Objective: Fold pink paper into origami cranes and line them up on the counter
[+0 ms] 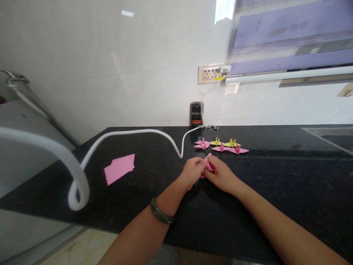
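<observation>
Over the black stone counter (275,184), my left hand (193,171) and my right hand (220,175) meet, both pinched shut on a small pink folded paper piece (209,164). The fingers hide most of that piece. A dark bracelet (161,213) sits on my left wrist. Just behind the hands stands a row of several finished paper cranes, pink (202,143) and yellow (216,141). A flat pink paper sheet (120,168) lies to the left.
A white cable (138,133) curls across the counter from the near left to a small dark device (196,114) against the wall. A wall socket (211,73) is above it. A sink edge (331,134) shows at far right.
</observation>
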### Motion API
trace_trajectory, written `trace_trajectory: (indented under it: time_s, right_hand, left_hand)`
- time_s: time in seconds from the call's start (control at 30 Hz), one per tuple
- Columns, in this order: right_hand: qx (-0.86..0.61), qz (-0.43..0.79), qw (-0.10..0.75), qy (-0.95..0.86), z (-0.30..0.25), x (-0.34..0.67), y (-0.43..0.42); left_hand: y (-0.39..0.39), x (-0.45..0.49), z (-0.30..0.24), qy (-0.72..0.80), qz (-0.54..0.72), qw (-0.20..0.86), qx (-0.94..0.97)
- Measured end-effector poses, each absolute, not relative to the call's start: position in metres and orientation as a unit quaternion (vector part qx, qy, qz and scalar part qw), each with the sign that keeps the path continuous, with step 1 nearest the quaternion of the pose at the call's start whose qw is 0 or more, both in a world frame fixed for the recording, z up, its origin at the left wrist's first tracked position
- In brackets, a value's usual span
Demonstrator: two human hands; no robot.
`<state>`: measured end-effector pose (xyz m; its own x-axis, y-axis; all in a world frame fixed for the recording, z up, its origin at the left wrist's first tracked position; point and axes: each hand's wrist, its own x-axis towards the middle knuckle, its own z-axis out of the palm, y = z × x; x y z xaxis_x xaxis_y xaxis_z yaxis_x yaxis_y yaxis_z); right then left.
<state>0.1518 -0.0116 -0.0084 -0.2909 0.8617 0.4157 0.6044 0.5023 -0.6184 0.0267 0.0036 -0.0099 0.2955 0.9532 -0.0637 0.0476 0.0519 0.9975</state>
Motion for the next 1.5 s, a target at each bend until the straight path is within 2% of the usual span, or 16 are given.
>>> trace_trajectory:
  time_s: [0.6, 1.0, 1.27, 1.5]
  right_hand:
    - [-0.47, 0.165, 0.347, -0.794, -0.008, 0.155, -0.009]
    - [-0.443, 0.242, 0.421, -0.754, -0.006, 0.16, -0.006]
    - [-0.418, 0.33, 0.458, -0.711, 0.0, 0.162, -0.008]
    - [-0.425, 0.307, 0.477, -0.706, -0.003, 0.161, -0.005]
  left_hand:
    - [0.003, 0.027, -0.015, 0.44, 0.377, 0.563, 0.589]
    - [0.008, 0.026, -0.014, 0.394, 0.43, 0.656, 0.478]
    - [0.007, 0.024, -0.012, 0.392, 0.45, 0.655, 0.463]
    - [0.007, 0.023, -0.012, 0.378, 0.466, 0.656, 0.457]
